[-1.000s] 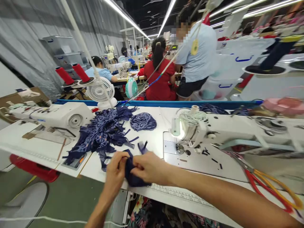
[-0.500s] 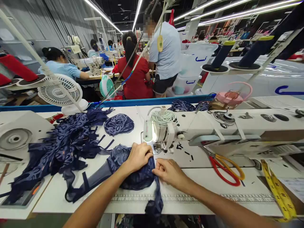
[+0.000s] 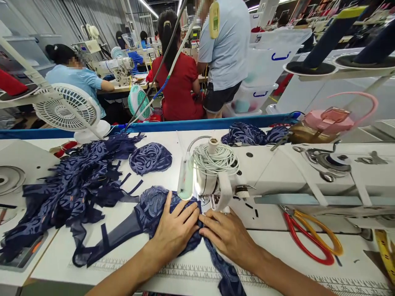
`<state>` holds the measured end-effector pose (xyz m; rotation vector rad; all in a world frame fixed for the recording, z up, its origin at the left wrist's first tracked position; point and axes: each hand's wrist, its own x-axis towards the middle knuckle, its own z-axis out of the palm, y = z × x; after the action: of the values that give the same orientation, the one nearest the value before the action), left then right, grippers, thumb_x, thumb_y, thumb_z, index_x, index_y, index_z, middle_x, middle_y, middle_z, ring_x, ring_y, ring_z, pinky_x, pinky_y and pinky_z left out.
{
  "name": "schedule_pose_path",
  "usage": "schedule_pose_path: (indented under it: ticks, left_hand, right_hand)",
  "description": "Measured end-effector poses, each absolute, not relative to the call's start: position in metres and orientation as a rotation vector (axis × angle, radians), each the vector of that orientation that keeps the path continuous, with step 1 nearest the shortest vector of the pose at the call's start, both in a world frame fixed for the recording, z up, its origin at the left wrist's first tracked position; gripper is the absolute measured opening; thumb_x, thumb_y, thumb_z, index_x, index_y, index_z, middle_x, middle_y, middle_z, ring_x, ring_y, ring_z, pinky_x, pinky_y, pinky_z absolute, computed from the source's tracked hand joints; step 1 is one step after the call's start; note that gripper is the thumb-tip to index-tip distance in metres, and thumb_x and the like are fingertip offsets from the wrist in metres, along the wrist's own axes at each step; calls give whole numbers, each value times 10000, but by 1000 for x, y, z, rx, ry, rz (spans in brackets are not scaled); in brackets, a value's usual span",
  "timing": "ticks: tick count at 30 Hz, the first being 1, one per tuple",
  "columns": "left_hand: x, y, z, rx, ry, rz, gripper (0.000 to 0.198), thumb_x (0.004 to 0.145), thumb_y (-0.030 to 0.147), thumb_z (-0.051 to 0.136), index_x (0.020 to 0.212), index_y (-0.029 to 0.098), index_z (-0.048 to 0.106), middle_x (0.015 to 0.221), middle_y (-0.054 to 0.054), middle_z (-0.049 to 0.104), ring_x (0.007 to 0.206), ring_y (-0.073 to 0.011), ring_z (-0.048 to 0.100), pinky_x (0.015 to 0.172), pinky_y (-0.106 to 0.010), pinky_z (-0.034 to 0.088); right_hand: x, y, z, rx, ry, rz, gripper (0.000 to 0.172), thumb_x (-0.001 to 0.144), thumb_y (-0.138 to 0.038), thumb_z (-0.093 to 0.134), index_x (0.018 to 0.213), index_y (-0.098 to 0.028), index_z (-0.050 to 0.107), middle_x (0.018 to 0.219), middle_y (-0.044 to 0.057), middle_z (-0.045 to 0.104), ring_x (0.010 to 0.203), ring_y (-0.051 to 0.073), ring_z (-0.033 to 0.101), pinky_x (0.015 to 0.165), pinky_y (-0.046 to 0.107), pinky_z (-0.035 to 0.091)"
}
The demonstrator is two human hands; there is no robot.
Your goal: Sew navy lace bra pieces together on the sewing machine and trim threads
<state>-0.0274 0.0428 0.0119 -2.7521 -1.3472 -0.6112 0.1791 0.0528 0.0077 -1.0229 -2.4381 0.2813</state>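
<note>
A navy patterned bra [image 3: 151, 207] lies partly assembled on the sewing table, its top edge by the presser foot [image 3: 213, 201] of the sewing machine [image 3: 271, 174]. My left hand [image 3: 179, 226] rests flat on the cup, fingers spread towards the needle. Just right of it, my right hand [image 3: 230, 234] has its fingers closed at the fabric's edge; the exact grip is partly hidden. From under that hand a navy strip [image 3: 224, 263] hangs towards the table's front edge. The sheer wing [image 3: 119, 230] of the bra stretches to the left.
Left of the work lies a heap of navy bra pieces [image 3: 83, 176], with a separate cup [image 3: 151, 158] nearby. Scissors [image 3: 308, 236] with red and orange handles lie at right, before a tape measure [image 3: 385, 255]. A white fan [image 3: 66, 111] stands behind. Co-workers are beyond the table.
My left hand has gone from curled to spread flat on the cup. My right hand sits nearer the presser foot, and the hanging strip has swung right. The view has shifted closer.
</note>
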Motion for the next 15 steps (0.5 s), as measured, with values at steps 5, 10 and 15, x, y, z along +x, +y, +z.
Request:
schedule_pose_path:
  ticks: [5, 10, 15]
  left_hand:
    - [-23, 49, 11, -2737, -1377, -555, 281, 959, 211, 482, 1219, 187, 586, 1234, -105, 649, 1178, -272, 561, 1073, -578, 310]
    - [-18, 53, 11, -2715, -1375, -569, 255, 952, 187, 487, 1168, 192, 624, 1190, -106, 670, 1119, -270, 595, 1070, -628, 303]
    - [-18, 54, 8, -2695, -1382, -606, 254, 958, 207, 492, 1171, 183, 627, 1182, -117, 677, 1116, -272, 600, 1084, -661, 268]
  right_hand:
    - [182, 56, 4, -1057, -2379, 199, 253, 987, -281, 485, 1159, -187, 645, 939, 85, 696, 855, 219, 642, 773, 375, 496]
    - [184, 59, 0, -1056, -2380, 121, 266, 973, -287, 514, 1175, -182, 651, 954, 94, 713, 883, 251, 647, 826, 445, 495]
    - [184, 61, 0, -1071, -2379, 116, 281, 983, -292, 487, 1193, -195, 647, 959, 99, 717, 848, 238, 650, 818, 428, 494]
